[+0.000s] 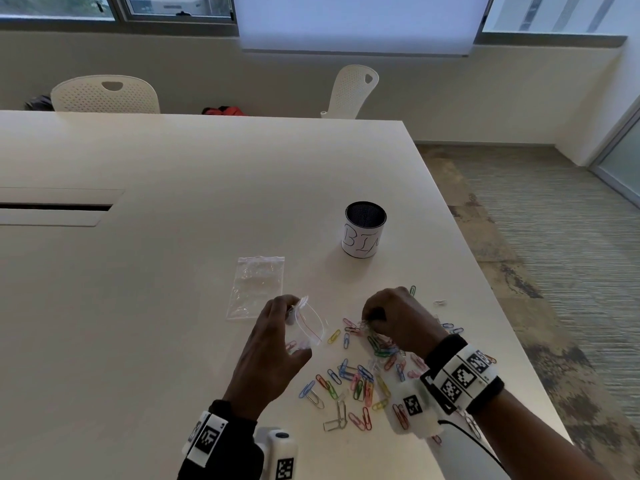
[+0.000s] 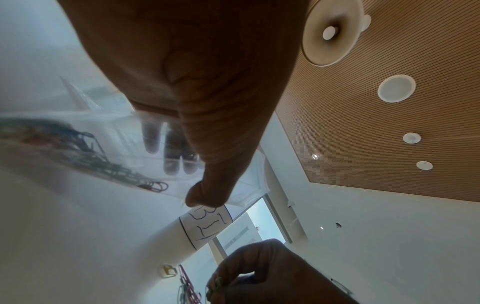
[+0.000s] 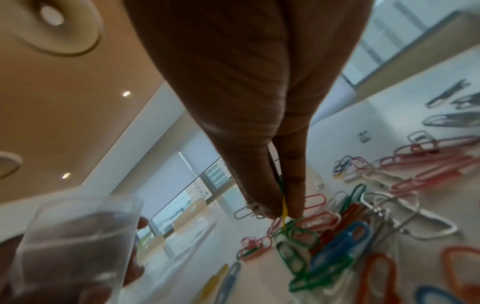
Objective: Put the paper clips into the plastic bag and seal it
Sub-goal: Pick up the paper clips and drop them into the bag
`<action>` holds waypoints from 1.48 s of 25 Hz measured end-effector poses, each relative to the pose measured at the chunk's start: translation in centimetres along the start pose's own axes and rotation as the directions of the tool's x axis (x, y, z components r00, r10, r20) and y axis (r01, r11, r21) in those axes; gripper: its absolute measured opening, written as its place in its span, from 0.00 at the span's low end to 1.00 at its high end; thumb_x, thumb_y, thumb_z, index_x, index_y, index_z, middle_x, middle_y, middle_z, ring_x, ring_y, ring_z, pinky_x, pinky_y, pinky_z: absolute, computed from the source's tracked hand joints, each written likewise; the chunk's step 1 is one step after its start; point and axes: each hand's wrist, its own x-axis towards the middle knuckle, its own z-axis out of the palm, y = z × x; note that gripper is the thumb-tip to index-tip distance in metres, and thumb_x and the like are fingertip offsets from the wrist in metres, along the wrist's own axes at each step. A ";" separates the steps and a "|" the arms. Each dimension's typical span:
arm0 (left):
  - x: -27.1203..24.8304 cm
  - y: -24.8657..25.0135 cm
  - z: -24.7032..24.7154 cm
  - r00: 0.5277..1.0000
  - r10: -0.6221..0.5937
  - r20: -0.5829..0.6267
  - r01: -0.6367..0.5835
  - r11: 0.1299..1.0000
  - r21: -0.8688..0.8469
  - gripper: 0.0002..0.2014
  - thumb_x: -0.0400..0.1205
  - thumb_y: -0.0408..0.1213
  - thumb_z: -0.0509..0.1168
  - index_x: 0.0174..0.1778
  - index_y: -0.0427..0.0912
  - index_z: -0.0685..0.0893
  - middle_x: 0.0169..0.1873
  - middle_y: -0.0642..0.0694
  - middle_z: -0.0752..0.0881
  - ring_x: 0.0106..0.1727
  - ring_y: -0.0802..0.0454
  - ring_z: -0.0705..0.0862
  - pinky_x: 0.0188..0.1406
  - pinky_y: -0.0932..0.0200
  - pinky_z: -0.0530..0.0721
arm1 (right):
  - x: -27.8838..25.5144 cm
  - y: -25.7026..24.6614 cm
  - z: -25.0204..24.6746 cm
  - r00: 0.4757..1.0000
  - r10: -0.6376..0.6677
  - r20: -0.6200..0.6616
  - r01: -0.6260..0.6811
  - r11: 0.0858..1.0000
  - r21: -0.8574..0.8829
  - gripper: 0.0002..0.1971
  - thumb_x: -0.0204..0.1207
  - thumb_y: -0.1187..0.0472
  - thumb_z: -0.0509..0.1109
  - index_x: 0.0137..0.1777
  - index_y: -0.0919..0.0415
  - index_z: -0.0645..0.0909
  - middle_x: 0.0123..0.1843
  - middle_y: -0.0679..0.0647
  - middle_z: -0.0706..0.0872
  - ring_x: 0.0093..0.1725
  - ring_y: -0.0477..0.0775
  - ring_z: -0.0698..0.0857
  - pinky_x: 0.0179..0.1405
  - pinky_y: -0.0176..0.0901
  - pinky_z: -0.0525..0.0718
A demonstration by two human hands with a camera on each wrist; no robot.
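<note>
Low in the frame, the left hand [image 1: 277, 336] grips the bag [image 1: 306, 327] open while the right hand [image 1: 394, 318] pinches clips [image 3: 284, 216], which should clear the mouth before release.

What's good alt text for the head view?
Left hand holds a small clear plastic bag open while the right hand pinches paper clips from a colourful scatter on a white table.

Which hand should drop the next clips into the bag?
Right. The right hand already pinches clips above the pile, and the left hand is busy holding the bag with its mouth open beside it.
</note>
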 end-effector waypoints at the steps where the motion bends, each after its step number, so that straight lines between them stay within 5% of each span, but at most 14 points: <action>1: 0.0 0.0 0.0 1.000 0.002 -0.002 -0.002 1.000 0.000 0.36 0.74 0.37 0.82 0.75 0.52 0.71 0.65 0.56 0.76 0.64 0.58 0.78 0.45 0.80 0.79 | -0.1 0.2 -0.2 0.999 0.037 -0.026 -0.034 0.995 0.091 0.04 0.75 0.69 0.80 0.47 0.61 0.94 0.46 0.54 0.95 0.43 0.48 0.93 0.49 0.37 0.92; 6: 0.1 -0.1 0.2 1.000 0.007 -0.007 -0.007 1.000 0.005 0.35 0.74 0.37 0.81 0.73 0.53 0.71 0.63 0.56 0.77 0.62 0.57 0.79 0.47 0.79 0.77 | -1.3 -1.1 -1.2 0.977 0.213 -0.016 -0.150 0.738 0.657 0.05 0.72 0.68 0.83 0.47 0.63 0.93 0.43 0.59 0.96 0.46 0.57 0.95 0.57 0.52 0.93; 10: 0.3 0.2 0.3 1.000 0.015 -0.007 -0.014 1.000 0.016 0.34 0.74 0.37 0.81 0.73 0.52 0.72 0.62 0.55 0.77 0.60 0.56 0.79 0.48 0.78 0.76 | -1.6 -4.3 -1.1 0.988 0.155 0.008 -0.095 0.562 0.822 0.08 0.73 0.68 0.82 0.51 0.66 0.91 0.48 0.62 0.95 0.49 0.61 0.95 0.60 0.53 0.92; 14: 0.3 0.3 0.3 1.000 0.029 -0.007 -0.030 1.000 -0.008 0.33 0.74 0.37 0.80 0.72 0.53 0.72 0.61 0.55 0.79 0.59 0.56 0.80 0.54 0.67 0.83 | -1.2 -7.3 0.1 0.996 0.073 -0.044 -0.025 0.745 0.666 0.07 0.75 0.67 0.81 0.52 0.63 0.92 0.47 0.57 0.96 0.47 0.51 0.95 0.53 0.41 0.93; 17: 0.0 0.5 0.3 1.000 0.021 0.000 -0.021 0.999 -0.028 0.32 0.74 0.34 0.78 0.72 0.52 0.73 0.60 0.55 0.80 0.59 0.56 0.81 0.53 0.72 0.78 | -0.9 -8.6 1.1 0.993 -0.046 -0.109 0.091 0.887 0.452 0.08 0.76 0.69 0.80 0.54 0.62 0.93 0.51 0.54 0.95 0.46 0.43 0.94 0.53 0.33 0.92; 23: 0.1 0.6 0.0 0.999 0.040 -0.035 -0.041 0.998 -0.042 0.30 0.73 0.29 0.77 0.68 0.51 0.75 0.57 0.55 0.81 0.56 0.60 0.82 0.48 0.71 0.78 | -0.6 -9.7 1.1 0.981 -0.145 -0.127 0.182 0.915 0.360 0.11 0.77 0.69 0.78 0.58 0.60 0.92 0.54 0.54 0.96 0.51 0.43 0.94 0.54 0.36 0.92; 27: 0.2 0.4 0.0 1.000 0.012 -0.015 -0.012 1.000 -0.016 0.33 0.73 0.33 0.79 0.70 0.53 0.72 0.58 0.55 0.79 0.57 0.57 0.81 0.48 0.69 0.83 | -1.1 -9.4 0.0 0.970 -0.169 -0.176 0.211 0.943 0.258 0.09 0.79 0.66 0.78 0.57 0.60 0.92 0.53 0.53 0.95 0.48 0.42 0.93 0.53 0.27 0.89; 30: 0.0 0.6 -0.2 0.999 0.021 -0.027 -0.022 0.999 -0.031 0.35 0.72 0.33 0.80 0.71 0.54 0.72 0.59 0.57 0.79 0.60 0.58 0.81 0.55 0.66 0.83 | -1.0 -6.4 -1.3 0.977 -0.082 -0.197 0.121 0.973 0.197 0.08 0.79 0.66 0.77 0.57 0.61 0.92 0.55 0.54 0.95 0.49 0.41 0.91 0.51 0.23 0.86; 37: 0.0 1.1 -0.7 0.999 0.020 -0.034 -0.022 0.999 -0.036 0.35 0.72 0.30 0.80 0.72 0.50 0.73 0.59 0.55 0.80 0.60 0.57 0.81 0.58 0.73 0.76 | 0.3 5.3 -4.4 0.933 0.246 -0.264 -0.273 0.959 -0.072 0.17 0.78 0.69 0.76 0.67 0.62 0.88 0.62 0.61 0.93 0.59 0.59 0.92 0.62 0.49 0.88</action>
